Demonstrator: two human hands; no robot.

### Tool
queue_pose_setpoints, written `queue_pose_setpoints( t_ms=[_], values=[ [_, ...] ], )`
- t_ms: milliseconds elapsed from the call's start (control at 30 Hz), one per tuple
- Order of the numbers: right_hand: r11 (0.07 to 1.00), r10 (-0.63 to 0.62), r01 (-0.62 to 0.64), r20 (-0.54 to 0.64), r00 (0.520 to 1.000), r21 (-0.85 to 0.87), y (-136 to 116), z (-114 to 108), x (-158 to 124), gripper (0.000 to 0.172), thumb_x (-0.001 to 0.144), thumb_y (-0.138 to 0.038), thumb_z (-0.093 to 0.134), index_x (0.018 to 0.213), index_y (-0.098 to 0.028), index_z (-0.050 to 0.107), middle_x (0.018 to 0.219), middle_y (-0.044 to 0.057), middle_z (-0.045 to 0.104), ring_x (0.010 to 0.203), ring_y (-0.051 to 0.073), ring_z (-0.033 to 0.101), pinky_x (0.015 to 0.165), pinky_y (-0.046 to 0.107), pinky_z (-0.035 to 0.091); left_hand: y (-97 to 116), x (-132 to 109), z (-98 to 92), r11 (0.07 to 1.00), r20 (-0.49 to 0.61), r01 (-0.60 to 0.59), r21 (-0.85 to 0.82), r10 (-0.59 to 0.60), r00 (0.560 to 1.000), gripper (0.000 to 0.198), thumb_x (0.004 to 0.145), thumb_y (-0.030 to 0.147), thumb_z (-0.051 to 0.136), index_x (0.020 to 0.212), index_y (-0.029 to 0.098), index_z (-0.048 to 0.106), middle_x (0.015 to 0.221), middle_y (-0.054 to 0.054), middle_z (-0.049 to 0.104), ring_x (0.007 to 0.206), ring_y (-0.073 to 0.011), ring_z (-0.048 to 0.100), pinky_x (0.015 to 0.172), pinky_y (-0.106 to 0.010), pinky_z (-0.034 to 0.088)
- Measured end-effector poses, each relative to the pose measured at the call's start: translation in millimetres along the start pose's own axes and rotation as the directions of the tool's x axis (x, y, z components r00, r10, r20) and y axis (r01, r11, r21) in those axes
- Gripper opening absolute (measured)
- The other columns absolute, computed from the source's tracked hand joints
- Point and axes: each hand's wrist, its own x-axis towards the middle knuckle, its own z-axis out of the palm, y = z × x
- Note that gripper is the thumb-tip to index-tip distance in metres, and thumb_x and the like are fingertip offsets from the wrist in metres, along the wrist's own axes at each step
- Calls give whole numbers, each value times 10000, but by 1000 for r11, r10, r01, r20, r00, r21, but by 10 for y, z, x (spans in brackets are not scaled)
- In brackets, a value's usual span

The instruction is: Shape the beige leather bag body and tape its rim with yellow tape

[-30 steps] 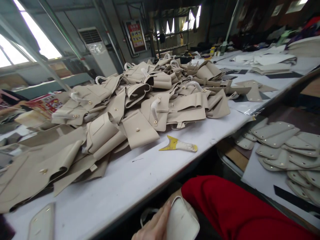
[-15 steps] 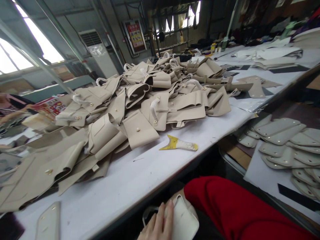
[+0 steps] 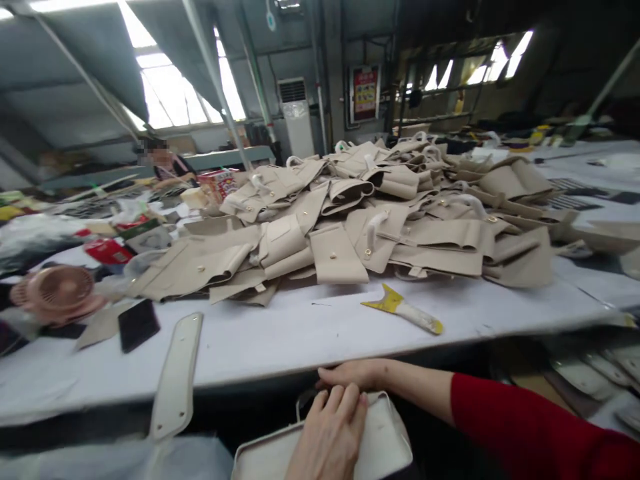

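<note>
Low in the view, below the table's edge, is a cream handbag [image 3: 384, 433] with a stiff rim and a pale strap at its far side. My left hand [image 3: 330, 430] lies across it from below, its fingers bent over the far edge and gripping there. From the right, my right hand [image 3: 357, 375] reaches in with its red sleeve and holds the same far edge; its fingertips are partly hidden. A long cream strip with rivets [image 3: 177, 373] overhangs the table edge to the left. A yellow-and-white forked tool [image 3: 407, 312] lies on the table beyond my hands.
A big heap of beige bag pieces [image 3: 340, 253] with wrapped handles covers the white table [image 3: 280, 347]. At left are a pink fan [image 3: 63, 293], a dark phone-like slab [image 3: 139, 325] and a person [image 3: 167, 163]. Riveted strips [image 3: 583, 377] are stacked at the lower right.
My view has swung left and levelled. My right hand now shows at the handbag's far edge, where only the red sleeve was seen before. More of the handbag is visible.
</note>
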Motion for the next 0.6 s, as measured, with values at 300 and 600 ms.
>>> queue_pose_setpoints(
  t_ms=[300, 600],
  values=[
    [985, 40, -44, -22, 999, -169, -309, 218, 44, 593, 998, -567, 340, 827, -134, 707, 838, 80, 713, 802, 200, 643, 789, 319, 486, 5, -282, -236, 929, -166, 17, -371, -84, 983, 299, 829, 196, 558, 1086, 163, 707, 1117, -102, 693, 1104, -291, 599, 1051, -438, 419],
    [920, -3, -27, -77, 997, -392, -231, 398, 104, 685, 974, -651, 261, 806, -129, 673, 752, 106, 707, 725, 219, 635, 729, 326, 456, -1159, -973, 357, 190, 195, 463, -866, -724, 662, 363, 953, 420, 531, 913, 96, 690, 703, -29, 675, 568, -162, 624, 525, -278, 493]
  ],
)
